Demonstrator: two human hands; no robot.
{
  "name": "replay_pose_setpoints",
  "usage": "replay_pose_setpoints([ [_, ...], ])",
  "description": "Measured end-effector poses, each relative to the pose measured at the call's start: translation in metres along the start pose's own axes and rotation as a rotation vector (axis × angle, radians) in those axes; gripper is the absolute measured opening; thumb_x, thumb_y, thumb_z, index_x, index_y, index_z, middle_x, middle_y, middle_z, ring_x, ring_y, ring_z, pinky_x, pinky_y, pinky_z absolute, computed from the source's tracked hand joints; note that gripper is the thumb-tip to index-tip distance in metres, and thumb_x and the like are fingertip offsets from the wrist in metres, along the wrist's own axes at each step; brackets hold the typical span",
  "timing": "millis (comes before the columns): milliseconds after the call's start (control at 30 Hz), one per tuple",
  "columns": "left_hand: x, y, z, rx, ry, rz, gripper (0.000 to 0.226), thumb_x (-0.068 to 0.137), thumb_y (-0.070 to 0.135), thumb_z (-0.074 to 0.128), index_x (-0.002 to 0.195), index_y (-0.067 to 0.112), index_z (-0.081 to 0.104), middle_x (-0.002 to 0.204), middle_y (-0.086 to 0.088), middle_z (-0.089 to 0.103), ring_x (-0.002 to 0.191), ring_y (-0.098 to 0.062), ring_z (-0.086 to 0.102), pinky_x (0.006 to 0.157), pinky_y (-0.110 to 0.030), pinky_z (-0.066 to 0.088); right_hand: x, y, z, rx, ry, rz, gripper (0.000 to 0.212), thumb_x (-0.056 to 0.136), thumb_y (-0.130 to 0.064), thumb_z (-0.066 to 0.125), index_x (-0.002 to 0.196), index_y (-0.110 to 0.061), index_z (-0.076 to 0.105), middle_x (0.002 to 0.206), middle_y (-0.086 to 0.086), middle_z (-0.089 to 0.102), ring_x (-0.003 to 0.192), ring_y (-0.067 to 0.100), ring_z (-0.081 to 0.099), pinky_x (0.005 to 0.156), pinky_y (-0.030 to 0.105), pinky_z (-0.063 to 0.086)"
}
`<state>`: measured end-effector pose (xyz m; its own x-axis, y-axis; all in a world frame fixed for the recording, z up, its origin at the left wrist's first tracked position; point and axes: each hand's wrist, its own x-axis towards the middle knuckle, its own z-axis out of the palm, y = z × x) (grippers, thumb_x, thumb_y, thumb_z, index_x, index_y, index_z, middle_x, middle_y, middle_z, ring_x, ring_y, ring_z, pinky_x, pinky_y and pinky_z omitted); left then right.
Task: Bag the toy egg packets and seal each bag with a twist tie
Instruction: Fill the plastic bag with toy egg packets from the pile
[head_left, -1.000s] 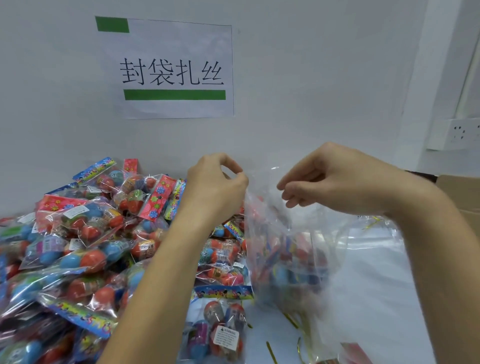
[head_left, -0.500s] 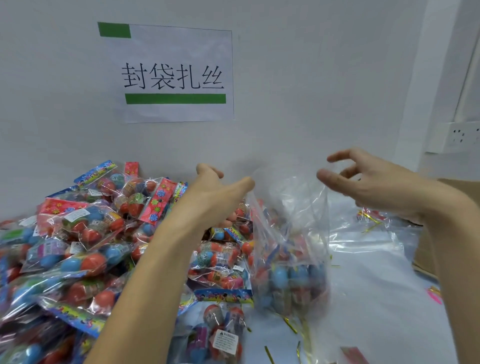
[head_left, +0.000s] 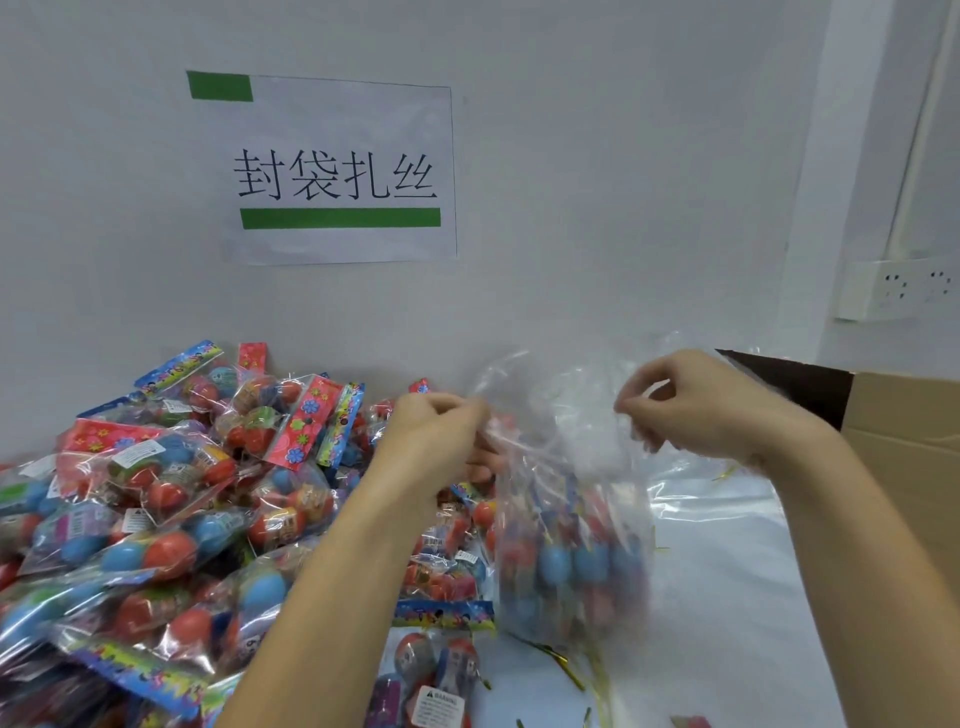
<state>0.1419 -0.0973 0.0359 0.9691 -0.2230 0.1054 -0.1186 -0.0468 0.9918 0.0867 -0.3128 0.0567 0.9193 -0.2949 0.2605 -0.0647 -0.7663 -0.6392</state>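
Overhead, wall sign (head_left: 340, 171) reads 封袋扎丝; left hand (head_left: 434, 441) and right hand (head_left: 696, 410) pinch clear bag (head_left: 566, 509).

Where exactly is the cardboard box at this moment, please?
In the head view the cardboard box stands at the far right edge, against the wall below the wall socket, just behind the right hand.

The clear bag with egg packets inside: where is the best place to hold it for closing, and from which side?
Probably the empty upper film of the clear bag, from above. The packets fill only its lower part, and the left hand and right hand already pinch its top edges.
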Motion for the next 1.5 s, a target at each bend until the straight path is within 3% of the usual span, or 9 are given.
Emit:
replay_pose_setpoints([
  [133, 0.008, 0.003, -0.012, -0.26, 0.103, 0.005, 0.019, 0.096, 0.006, 0.055, 0.08, 0.0, 0.062, 0.055, -0.006, 0.066, 0.044, -0.013, 0.062, 0.044, -0.02, 0.05, 0.006, -0.004, -0.004, 0.239, 0.335, -0.015, 0.017, 0.09, -0.017, 0.064, 0.075, -0.013, 0.072, 0.051, -0.005, 0.066, 0.039, 0.001, 0.054, 0.045, 0.014, 0.039],
  [300, 0.006, 0.001, -0.01, -0.125, 0.028, 0.025, 0.007, 0.095, -0.002, 0.048, 0.099, 0.0, 0.053, 0.052, -0.008, 0.063, 0.038, -0.014, 0.048, 0.047, -0.025, 0.041, 0.004, -0.009, 0.006, 0.111, 0.19, 0.076, 0.02, 0.089, -0.015, 0.061, 0.077, -0.006, 0.075, 0.06, 0.005, 0.071, 0.045, 0.004, 0.061, 0.045, 0.018, 0.041],
  [467, 0.007, 0.011, -0.01, -0.244, 0.026, 0.121, 0.011, 0.1, 0.009, 0.052, 0.11, 0.005, 0.052, 0.063, -0.009, 0.069, 0.051, -0.018, 0.06, 0.056, -0.028, 0.05, 0.004, -0.017, 0.005, 0.21, 0.439, -0.016, 0.027, 0.084, -0.02, 0.054, 0.073, -0.005, 0.073, 0.063, 0.004, 0.071, 0.058, 0.021, 0.066, 0.051, 0.023, 0.045],
  [800, 0.015, -0.007, -0.038, 0.048, -0.006, 0.133, 0.034, 0.092, 0.013, 0.069, 0.123, 0.021, 0.058, 0.09, -0.003, 0.072, 0.072, -0.017, 0.065, 0.072, -0.029, 0.058, -0.002, 0.014, -0.013, 0.158, 0.088, 0.051, 0.059, 0.067, -0.082, 0.054, 0.092, -0.03, 0.068, 0.09, -0.008, 0.074, 0.079, 0.008, 0.072, 0.078, 0.032, 0.057],
  [933, 0.017, -0.021, -0.056, 0.497, -0.362, 0.102, 0.071, 0.088, 0.007, 0.069, 0.148, 0.027, 0.036, 0.136, 0.012, 0.057, 0.122, -0.013, 0.057, 0.097, -0.03, 0.053, -0.009, 0.035, -0.018, 0.122, -0.227, 0.09, 0.102, 0.047, -0.077, 0.073, 0.137, -0.034, 0.051, 0.12, -0.012, 0.064, 0.102, 0.01, 0.068, 0.084, 0.025, 0.055],
  [1033, 0.018, -0.029, -0.05, 0.67, -0.551, 0.071, 0.109, 0.065, 0.05, 0.087, 0.153, 0.04, 0.022, 0.151, 0.023, 0.038, 0.138, -0.004, 0.037, 0.113, -0.034, 0.036, -0.011, 0.039, -0.01, 0.126, -0.467, 0.118, 0.118, 0.039, -0.06, 0.093, 0.141, -0.049, 0.036, 0.133, -0.012, 0.053, 0.109, 0.01, 0.067, 0.094, 0.028, 0.054],
  [1167, 0.017, -0.041, -0.014, 0.55, -0.414, 0.212, 0.095, 0.051, 0.071, 0.083, 0.133, 0.041, 0.045, 0.129, 0.025, 0.059, 0.122, -0.001, 0.052, 0.09, -0.018, 0.042, -0.004, 0.029, 0.009, 0.069, -0.412, -0.001, 0.086, 0.053, -0.048, 0.094, 0.127, -0.046, 0.051, 0.122, -0.01, 0.058, 0.101, 0.013, 0.068, 0.096, 0.032, 0.054],
  [1300, 0.023, -0.047, 0.001, 0.324, -0.305, 0.314, 0.029, 0.078, 0.045, 0.08, 0.098, 0.026, 0.071, 0.098, 0.008, 0.075, 0.093, -0.018, 0.071, 0.089, -0.04, 0.056, 0.007, 0.026, 0.016, 0.141, -0.155, -0.089, 0.018, 0.08, -0.032, 0.083, 0.089, -0.022, 0.073, 0.09, 0.0, 0.075, 0.085, 0.02, 0.073, 0.075, 0.031, 0.057],
  [1500, 0.025, -0.044, -0.007, 0.148, -0.119, 0.324, 0.005, 0.091, 0.007, 0.07, 0.094, 0.011, 0.069, 0.082, -0.004, 0.077, 0.076, -0.02, 0.074, 0.067, -0.023, 0.058, 0.009, 0.033, 0.006, 0.177, 0.069, -0.026, 0.015, 0.091, -0.021, 0.073, 0.08, -0.01, 0.072, 0.072, 0.002, 0.076, 0.073, 0.016, 0.075, 0.063, 0.031, 0.058],
])
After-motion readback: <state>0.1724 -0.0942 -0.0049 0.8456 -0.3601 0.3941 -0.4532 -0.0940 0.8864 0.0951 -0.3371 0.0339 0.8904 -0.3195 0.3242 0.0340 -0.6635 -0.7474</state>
